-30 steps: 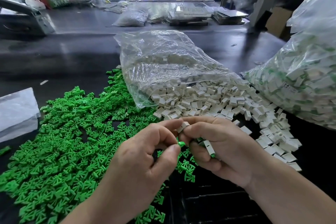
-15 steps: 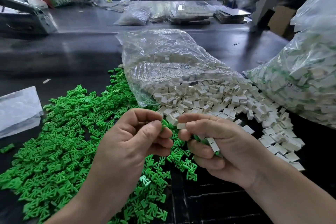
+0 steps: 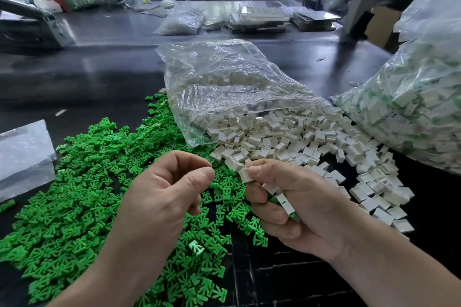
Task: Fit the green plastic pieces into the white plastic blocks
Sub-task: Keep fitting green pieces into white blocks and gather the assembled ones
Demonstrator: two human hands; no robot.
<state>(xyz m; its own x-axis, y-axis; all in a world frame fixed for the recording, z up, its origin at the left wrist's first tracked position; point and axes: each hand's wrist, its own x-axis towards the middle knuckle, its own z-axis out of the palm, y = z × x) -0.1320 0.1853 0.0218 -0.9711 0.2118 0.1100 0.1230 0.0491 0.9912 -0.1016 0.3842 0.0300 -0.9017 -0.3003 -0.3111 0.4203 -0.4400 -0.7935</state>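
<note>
1. Two hands meet low in the head view, just above the dark desk [image 3: 104, 75], close together but not touching.
2. The left hand [image 3: 169, 189] is curled tight, with the thumb pressed against the side of the forefinger. I cannot tell whether anything sits in that pinch, because the fingertips hide it.
3. The right hand [image 3: 299, 204] pinches one white block [image 3: 245, 174] between thumb and forefinger, at the side nearest the left hand. Its lower fingers are curled round a few further blocks [image 3: 283, 200] against the palm, and green shows at their ends.
4. The loose green pieces [image 3: 82, 182] lie in a broad heap on the desk, under and to the left of the left hand.
5. The loose white blocks [image 3: 287, 137] spill from the mouth of a clear bag [image 3: 224, 82] that lies beyond the hands. They spread to the right, past the right hand.
6. A larger full bag [image 3: 419, 107], packed with white blocks that show green, sits at the right edge, beside the spill.
7. A flat plastic bag [image 3: 22, 152] lies at the left edge, beside the green heap.
</note>
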